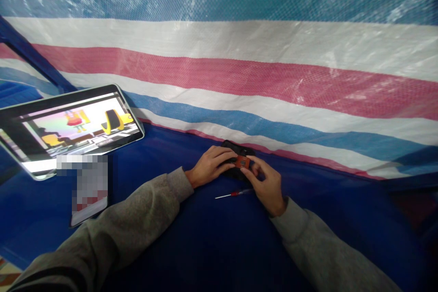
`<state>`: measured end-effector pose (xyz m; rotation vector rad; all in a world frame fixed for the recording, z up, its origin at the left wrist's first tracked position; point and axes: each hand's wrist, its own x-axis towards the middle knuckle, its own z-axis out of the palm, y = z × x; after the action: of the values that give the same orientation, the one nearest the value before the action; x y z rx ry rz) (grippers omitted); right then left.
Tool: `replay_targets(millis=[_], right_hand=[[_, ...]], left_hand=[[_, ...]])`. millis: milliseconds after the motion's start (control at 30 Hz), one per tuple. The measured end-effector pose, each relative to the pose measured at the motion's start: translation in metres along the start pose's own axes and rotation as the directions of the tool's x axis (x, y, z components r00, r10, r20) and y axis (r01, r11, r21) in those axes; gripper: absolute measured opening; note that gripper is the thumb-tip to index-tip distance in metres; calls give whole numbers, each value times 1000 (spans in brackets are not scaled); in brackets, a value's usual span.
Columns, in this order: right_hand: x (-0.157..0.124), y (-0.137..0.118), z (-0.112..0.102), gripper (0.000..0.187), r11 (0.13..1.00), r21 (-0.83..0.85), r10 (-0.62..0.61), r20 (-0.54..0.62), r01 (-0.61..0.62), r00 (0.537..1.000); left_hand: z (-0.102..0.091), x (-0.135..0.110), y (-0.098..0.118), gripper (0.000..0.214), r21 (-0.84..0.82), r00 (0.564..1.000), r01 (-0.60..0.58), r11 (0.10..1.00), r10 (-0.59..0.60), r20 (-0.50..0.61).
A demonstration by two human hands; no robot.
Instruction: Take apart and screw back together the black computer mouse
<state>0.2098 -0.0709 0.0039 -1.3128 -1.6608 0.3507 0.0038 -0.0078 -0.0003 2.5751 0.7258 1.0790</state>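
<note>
So the main thing here is a black device (236,157) lying flat on the dark blue table (212,237), right up against the bottom edge of the striped tarp (239,73) that hangs behind it. Its long axis runs roughly left-to-right, tilted a bit so the far end points up-left toward the tarp. Can't tell what it actually is, most of it is covered by hands.

The left hand (209,165) sits on the left half of the black device, fingers curled over the top and pressing it down, thumb along the near side. The right hand (265,183) comes in from the near-right side of the device, and its thumb and fingertips are pinching a small orange-red part (242,162) that sits right on top of the device, about in the middle. So the device is basically sandwiched: left hand on top of it, right hand just touching its near-right edge.

Just in front of the device, on the table, there's a thin screwdriver (234,194) with a red handle. It lies nearly horizontal, metal tip pointing left, handle end tucked under the right hand.

Well off to the left of the device, a tablet (73,127) is propped up showing a cartoon, and a phone (89,196) lies just in front of it.
</note>
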Motion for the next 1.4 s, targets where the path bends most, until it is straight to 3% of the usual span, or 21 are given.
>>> replay_targets(millis=[167, 333, 700, 1033, 1267, 1400], right_hand=[[-4, 0, -2, 48, 986, 118, 119, -4, -118, 993], [-5, 2, -3, 42, 983, 120, 148, -60, -140, 987], [-7, 6, -3, 34, 977, 118, 178, -14, -175, 984], [-5, 2, -4, 30, 986, 78, 150, 5, -150, 989], [2, 4, -4, 16, 993, -114, -49, -94, 38, 994], [3, 12, -1, 21, 988, -152, -28, -40, 21, 999]], left_hand=[[-4, 2, 3, 30, 20, 1000, 27, 999, -26, -13], [-7, 2, 7, 27, 45, 999, 48, 998, -48, 4], [-6, -1, 8, 25, 108, 998, 41, 993, -47, 52], [-3, -1, 7, 26, 155, 989, 21, 988, -43, 139], [-3, -2, 7, 25, 163, 988, 16, 986, -41, 151], [-5, -2, 8, 30, 165, 995, 76, 983, -85, 53]])
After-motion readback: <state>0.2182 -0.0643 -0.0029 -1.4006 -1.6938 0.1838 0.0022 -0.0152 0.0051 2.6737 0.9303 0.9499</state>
